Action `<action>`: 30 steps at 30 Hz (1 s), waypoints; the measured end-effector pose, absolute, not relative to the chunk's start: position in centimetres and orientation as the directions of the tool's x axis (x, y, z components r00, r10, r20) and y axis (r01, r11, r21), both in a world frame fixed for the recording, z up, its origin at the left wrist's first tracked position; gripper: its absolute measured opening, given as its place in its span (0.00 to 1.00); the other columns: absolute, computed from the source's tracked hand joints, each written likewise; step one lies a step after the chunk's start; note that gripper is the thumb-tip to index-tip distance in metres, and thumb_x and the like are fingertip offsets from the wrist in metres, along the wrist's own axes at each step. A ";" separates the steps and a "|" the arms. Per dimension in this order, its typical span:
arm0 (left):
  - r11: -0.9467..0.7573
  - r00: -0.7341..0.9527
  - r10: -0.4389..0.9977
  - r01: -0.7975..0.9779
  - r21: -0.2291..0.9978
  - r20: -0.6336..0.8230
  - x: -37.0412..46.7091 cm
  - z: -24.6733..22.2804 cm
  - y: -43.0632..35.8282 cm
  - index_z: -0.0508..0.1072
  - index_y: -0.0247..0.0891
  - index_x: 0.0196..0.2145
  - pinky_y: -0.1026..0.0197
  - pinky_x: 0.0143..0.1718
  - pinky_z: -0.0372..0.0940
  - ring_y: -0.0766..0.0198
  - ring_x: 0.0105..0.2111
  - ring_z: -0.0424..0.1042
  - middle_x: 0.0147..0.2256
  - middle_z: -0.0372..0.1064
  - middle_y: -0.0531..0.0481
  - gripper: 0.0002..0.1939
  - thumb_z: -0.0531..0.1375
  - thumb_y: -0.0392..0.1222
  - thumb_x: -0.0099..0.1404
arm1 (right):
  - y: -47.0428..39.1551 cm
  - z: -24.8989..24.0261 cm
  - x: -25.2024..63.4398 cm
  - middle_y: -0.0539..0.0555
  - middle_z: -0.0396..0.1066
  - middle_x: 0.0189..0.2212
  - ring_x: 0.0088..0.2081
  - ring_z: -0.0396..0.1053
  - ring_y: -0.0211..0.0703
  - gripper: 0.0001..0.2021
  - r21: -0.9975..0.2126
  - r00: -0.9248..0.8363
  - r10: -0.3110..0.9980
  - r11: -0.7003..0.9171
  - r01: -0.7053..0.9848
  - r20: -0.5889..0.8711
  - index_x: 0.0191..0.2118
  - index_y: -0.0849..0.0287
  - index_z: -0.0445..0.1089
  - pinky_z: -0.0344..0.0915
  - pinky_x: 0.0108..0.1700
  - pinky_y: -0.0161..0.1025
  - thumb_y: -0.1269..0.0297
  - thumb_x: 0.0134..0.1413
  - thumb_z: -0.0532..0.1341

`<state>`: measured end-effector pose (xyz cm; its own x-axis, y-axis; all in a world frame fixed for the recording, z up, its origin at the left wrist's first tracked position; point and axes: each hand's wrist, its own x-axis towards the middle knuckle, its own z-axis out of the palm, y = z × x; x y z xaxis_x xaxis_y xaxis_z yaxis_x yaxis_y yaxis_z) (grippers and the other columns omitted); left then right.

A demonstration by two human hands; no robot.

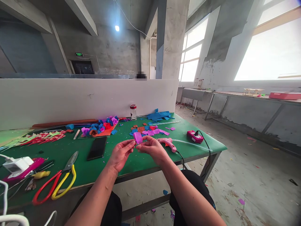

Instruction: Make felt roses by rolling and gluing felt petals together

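purple paper (137, 138), one small curved piece, sits up in front of the person, above the near side of the green table (82, 169), between both hands. left hand (121, 153): thumb and forefinger pressed together on its lower end. right hand (150, 147): fingertips closed on the same end from the other side, almost touching the left ones. can't tell if a thin stem is tucked in there; fingers cover it.

handling, as a guess: next to no weight, soft and thin, looks like crepe. likely creases or tears if tugged, not slippery. best hold is a light pinch at the gathered bottom, top edge left free so the curve isn't crushed.

around it: loose paper squares (152, 132) just beyond the hands, pink glue gun (173, 147) lying by the right hand, black phone (97, 148) near the left. paper flowers (107, 126) are heaped farther back, lidded glass jar (133, 113) behind, red-and-yellow scissors (71, 160) off to the left.
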<state>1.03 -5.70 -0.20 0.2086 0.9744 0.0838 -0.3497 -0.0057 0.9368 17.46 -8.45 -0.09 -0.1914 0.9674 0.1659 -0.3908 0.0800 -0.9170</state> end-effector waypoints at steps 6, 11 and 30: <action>-0.030 0.149 0.986 -0.315 0.949 0.080 1.2 -0.1 -5.8 0.81 0.33 0.27 0.64 0.29 0.59 0.70 0.24 0.63 0.24 0.73 0.49 0.17 0.76 0.42 0.37 | -8.3 -0.3 17.1 0.47 0.75 0.23 0.27 0.73 0.40 0.24 -0.939 -0.116 0.978 0.130 -0.317 0.175 0.33 0.57 0.68 0.68 0.39 0.39 0.59 0.27 0.76; -0.051 0.127 0.988 -0.283 0.958 0.090 1.3 -0.1 -5.8 0.80 0.34 0.26 0.64 0.29 0.57 0.71 0.23 0.61 0.24 0.72 0.51 0.17 0.76 0.43 0.37 | -7.7 -1.2 16.9 0.47 0.76 0.24 0.29 0.74 0.44 0.21 -0.956 -0.068 0.971 0.213 -0.202 0.231 0.35 0.55 0.67 0.68 0.38 0.40 0.59 0.33 0.74; -0.006 0.205 0.976 -0.291 0.957 0.069 0.9 0.3 -6.1 0.81 0.33 0.28 0.66 0.27 0.58 0.71 0.25 0.61 0.24 0.70 0.50 0.18 0.74 0.47 0.42 | -7.8 -0.9 17.0 0.48 0.77 0.25 0.28 0.74 0.40 0.24 -0.923 -0.106 0.970 0.173 -0.344 0.221 0.37 0.57 0.66 0.67 0.39 0.38 0.60 0.32 0.75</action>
<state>0.92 -6.06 0.34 0.2048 0.9764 0.0686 -0.2911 -0.0062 0.9567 16.96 -7.83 -0.91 -0.1061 0.9695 0.2209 -0.3443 0.1727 -0.9228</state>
